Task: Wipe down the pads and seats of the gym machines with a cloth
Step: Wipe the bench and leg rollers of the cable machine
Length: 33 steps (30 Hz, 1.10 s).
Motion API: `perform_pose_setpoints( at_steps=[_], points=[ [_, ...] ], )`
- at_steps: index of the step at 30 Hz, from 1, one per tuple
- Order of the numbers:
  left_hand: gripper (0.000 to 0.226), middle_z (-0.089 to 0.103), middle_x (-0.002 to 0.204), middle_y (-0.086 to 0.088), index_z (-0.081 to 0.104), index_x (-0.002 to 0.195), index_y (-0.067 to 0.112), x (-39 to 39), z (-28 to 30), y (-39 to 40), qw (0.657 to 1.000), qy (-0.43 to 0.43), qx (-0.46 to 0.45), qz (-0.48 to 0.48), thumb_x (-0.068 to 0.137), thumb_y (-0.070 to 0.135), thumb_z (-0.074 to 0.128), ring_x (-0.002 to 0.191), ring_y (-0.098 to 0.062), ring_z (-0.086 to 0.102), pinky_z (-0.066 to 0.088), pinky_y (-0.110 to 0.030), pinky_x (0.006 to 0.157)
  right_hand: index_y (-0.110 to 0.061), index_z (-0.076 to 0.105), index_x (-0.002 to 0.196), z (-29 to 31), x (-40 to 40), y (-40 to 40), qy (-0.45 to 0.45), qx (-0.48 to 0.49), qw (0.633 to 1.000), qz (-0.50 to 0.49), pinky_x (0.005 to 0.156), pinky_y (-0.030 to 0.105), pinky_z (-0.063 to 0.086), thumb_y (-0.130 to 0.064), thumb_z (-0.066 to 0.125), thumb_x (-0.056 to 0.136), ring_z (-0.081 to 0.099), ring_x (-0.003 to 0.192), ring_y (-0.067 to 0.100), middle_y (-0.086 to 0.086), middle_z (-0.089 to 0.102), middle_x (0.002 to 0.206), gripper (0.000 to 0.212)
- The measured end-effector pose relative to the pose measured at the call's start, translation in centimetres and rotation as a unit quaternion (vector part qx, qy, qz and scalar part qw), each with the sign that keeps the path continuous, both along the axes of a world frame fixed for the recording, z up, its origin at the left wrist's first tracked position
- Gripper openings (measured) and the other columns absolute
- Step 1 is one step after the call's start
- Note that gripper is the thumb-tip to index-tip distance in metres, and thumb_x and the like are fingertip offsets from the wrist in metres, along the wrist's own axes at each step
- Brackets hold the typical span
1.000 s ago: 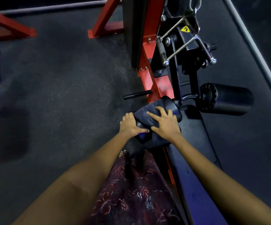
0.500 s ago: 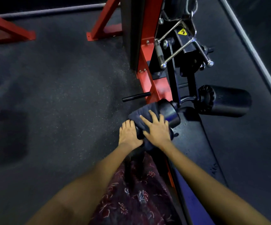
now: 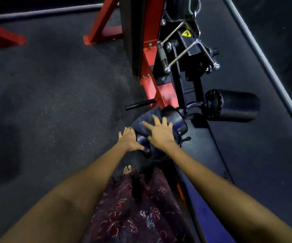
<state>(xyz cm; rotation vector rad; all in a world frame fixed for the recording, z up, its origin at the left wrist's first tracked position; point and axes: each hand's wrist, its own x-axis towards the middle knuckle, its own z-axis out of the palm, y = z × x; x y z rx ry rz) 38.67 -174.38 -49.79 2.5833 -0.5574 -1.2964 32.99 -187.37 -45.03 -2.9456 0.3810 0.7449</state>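
A dark cloth is draped over the left black roller pad of a red and black gym machine. My right hand presses the cloth onto the roller with its fingers spread flat. At the roller's left end my left hand rests with straight fingers, its thumb reaching under the cloth's lower edge. A second roller pad sticks out to the right, uncovered. The long black bench seat runs from the rollers down to the lower right.
The red machine frame and a chrome cable handle stand just beyond the rollers. A short black peg juts left from the frame. Another red frame foot lies far left on the dark rubber floor.
My right hand has slid the cloth a little further over the roller's top, with its fingers spread wider. My left hand stays at the roller's end.
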Motion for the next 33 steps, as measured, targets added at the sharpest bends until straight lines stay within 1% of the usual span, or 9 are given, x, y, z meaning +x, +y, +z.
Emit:
perform_pose_setpoints(
  at_steps=[2,5,11,14,17,23,25,28,33],
  points=[
    [0.132,0.007,0.159,-0.009,0.002,0.152,0.011,-0.7,-0.3,0.0,1.0,-0.013,-0.017,0.013,0.058,0.064,0.078,0.146,-0.025,0.004,-0.002,-0.048,0.118,-0.044,0.023,0.146,0.1,-2.1,-0.7,-0.011,0.024,0.999,0.028,0.102,0.047,0.031,-0.034,0.053,0.091,0.024,0.133,0.036,0.0,0.008,0.159,0.064],
    [0.136,0.004,0.158,-0.014,-0.003,0.149,0.002,-2.2,0.1,-0.4,0.998,-0.059,0.017,-0.017,0.059,0.067,0.075,0.147,-0.027,0.0,-0.003,-0.048,0.118,-0.047,0.026,0.145,0.3,-3.4,-4.0,-0.024,0.027,0.999,-0.007,0.102,0.047,0.035,-0.037,0.056,0.089,0.025,0.133,0.036,-0.004,0.011,0.158,0.064],
    [0.136,-0.003,0.157,-0.022,-0.009,0.146,-0.005,-4.7,0.6,-1.7,0.987,-0.133,0.084,-0.029,0.065,0.07,0.069,0.146,-0.034,-0.007,-0.003,-0.048,0.118,-0.037,0.04,0.14,-0.1,1.6,-6.8,-0.033,0.036,0.977,-0.209,0.103,0.052,0.032,-0.034,0.062,0.086,0.025,0.13,0.039,0.005,0.022,0.151,0.058],
    [0.135,-0.001,0.157,-0.018,-0.005,0.147,-0.002,-5.2,0.0,-1.4,0.991,-0.13,0.038,0.013,0.063,0.07,0.071,0.146,-0.031,-0.005,-0.005,-0.045,0.117,-0.037,0.037,0.143,-0.7,2.7,-3.6,-0.014,-0.025,0.986,-0.164,0.106,0.053,0.025,-0.031,0.057,0.088,0.021,0.134,0.04,0.008,0.018,0.154,0.059],
    [0.117,0.016,0.153,-0.012,0.012,0.147,0.004,-4.3,-0.9,0.2,0.984,-0.114,-0.078,0.115,0.065,0.057,0.076,0.144,-0.024,0.011,-0.002,-0.043,0.119,-0.037,0.029,0.146,-1.1,1.1,0.7,-0.001,-0.003,0.998,-0.063,0.107,0.054,0.022,-0.03,0.052,0.091,0.015,0.138,0.04,0.007,0.011,0.158,0.061],
    [0.106,0.03,0.14,-0.002,0.03,0.138,0.012,-2.0,-1.1,2.4,0.975,-0.048,-0.163,0.146,0.057,0.05,0.086,0.134,-0.022,0.032,0.017,-0.046,0.116,-0.044,0.022,0.147,-0.5,-2.9,-2.2,-0.027,0.026,0.999,0.001,0.101,0.046,0.033,-0.037,0.058,0.088,0.025,0.132,0.034,-0.001,0.01,0.159,0.069],
    [0.113,0.028,0.142,-0.001,0.027,0.141,0.012,-1.8,-1.2,2.5,0.976,-0.034,-0.161,0.145,0.054,0.053,0.086,0.137,-0.02,0.028,0.012,-0.046,0.118,-0.042,0.028,0.146,-0.2,-1.9,-5.2,-0.031,0.009,0.997,-0.066,0.102,0.049,0.034,-0.037,0.06,0.087,0.025,0.132,0.036,0.0,0.014,0.157,0.067],
    [0.134,0.016,0.154,-0.005,0.01,0.149,0.008,-2.0,-1.2,2.9,0.985,-0.041,-0.083,0.145,0.051,0.069,0.078,0.145,-0.021,0.013,0.0,-0.044,0.12,-0.037,0.035,0.144,-0.1,0.9,-6.0,-0.031,-0.018,0.988,-0.15,0.101,0.053,0.035,-0.038,0.059,0.088,0.026,0.129,0.039,0.007,0.02,0.152,0.06],
    [0.133,0.003,0.16,-0.008,-0.004,0.15,0.005,-2.9,-1.0,3.2,0.987,-0.036,-0.007,0.157,0.062,0.074,0.068,0.147,-0.02,0.002,-0.006,-0.044,0.117,-0.038,0.031,0.144,-1.4,1.8,1.8,-0.005,-0.024,0.999,-0.046,0.103,0.053,0.028,-0.036,0.054,0.089,0.022,0.133,0.038,0.008,0.018,0.155,0.06]
  ],
)
